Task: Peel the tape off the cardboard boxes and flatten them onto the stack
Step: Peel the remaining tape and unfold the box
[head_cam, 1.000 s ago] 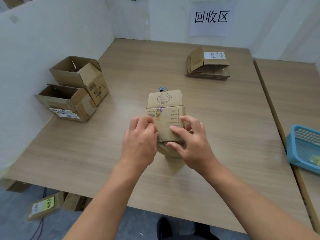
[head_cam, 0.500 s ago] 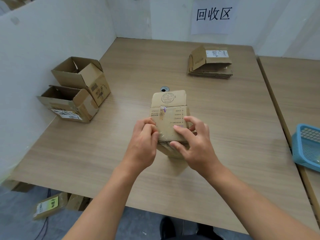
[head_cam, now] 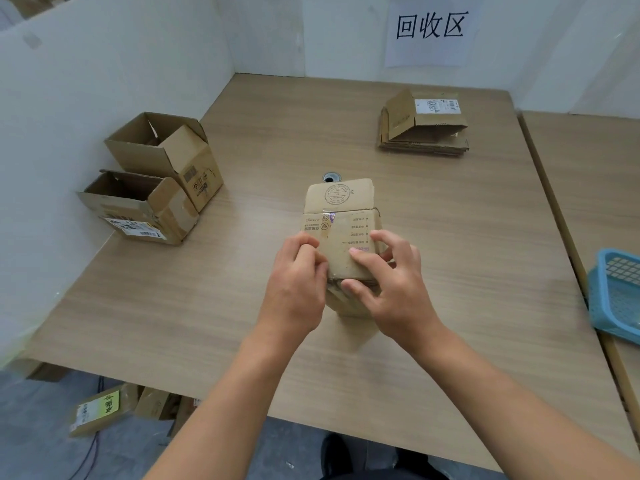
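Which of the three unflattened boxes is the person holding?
The small printed box at centre, held by the left hand and right hand; the two open boxes at left sit untouched.

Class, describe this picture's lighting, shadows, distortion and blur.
Head view: soft, even light, no glare, only a faint shadow on the table beneath the held box; head view: the wide lens bows the table's edges; head view: the wall sign reads sharp, the boxes on the floor at lower left look smeared.
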